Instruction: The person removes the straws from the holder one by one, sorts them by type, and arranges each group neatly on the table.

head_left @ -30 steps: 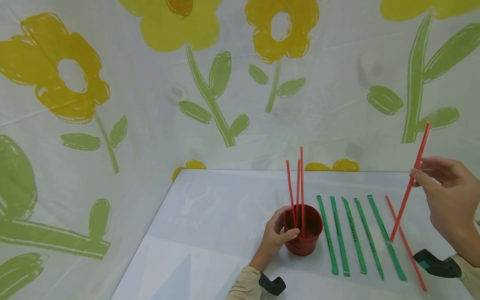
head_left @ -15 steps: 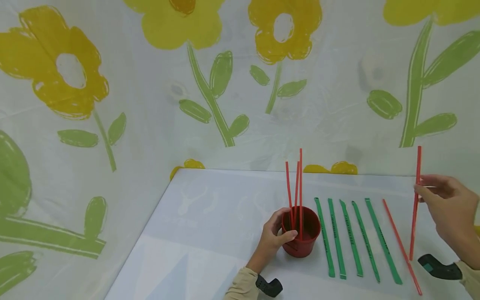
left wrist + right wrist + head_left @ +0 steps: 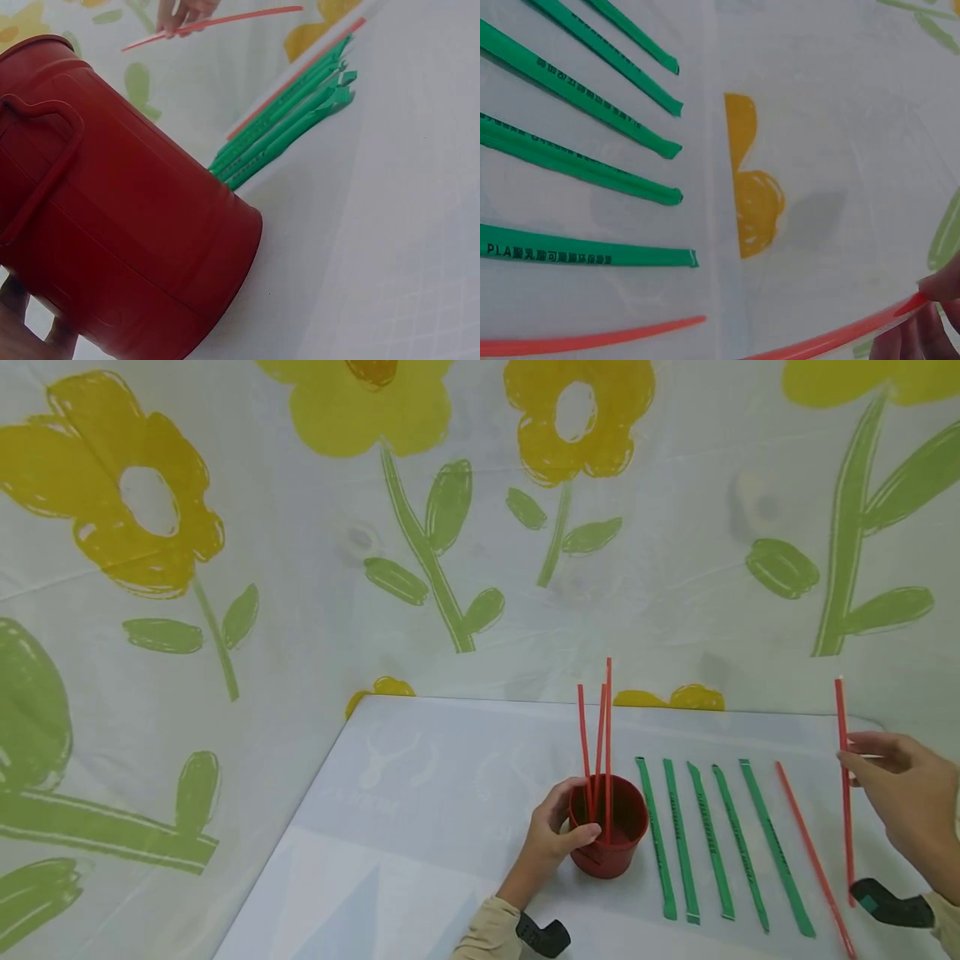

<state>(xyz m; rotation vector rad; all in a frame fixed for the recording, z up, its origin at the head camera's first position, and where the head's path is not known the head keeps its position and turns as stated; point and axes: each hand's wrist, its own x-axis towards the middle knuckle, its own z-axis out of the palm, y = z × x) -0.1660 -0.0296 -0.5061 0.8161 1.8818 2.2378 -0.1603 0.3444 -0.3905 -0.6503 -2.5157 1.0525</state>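
A small red pot [image 3: 608, 827] stands on the white table [image 3: 420, 810] with three red straws [image 3: 604, 727] upright in it. My left hand [image 3: 553, 837] grips the pot's left side; the left wrist view shows the pot [image 3: 120, 217] close up. My right hand [image 3: 903, 802] pinches another red straw [image 3: 844, 777] nearly upright at the far right, its lower end near the table. In the right wrist view this straw [image 3: 840, 337] runs along the bottom, with my fingertips [image 3: 941, 289] on it. One more red straw [image 3: 813, 860] lies flat beside it.
Several green wrapped straws [image 3: 712, 843] lie side by side between the pot and the loose red straw; the right wrist view shows them [image 3: 577, 165] too. A cloth with yellow flowers [image 3: 420, 527] hangs behind and left of the table.
My right hand has lowered and turned its red straw from tilted to nearly upright, moving it rightward. The left hand stays on the pot.
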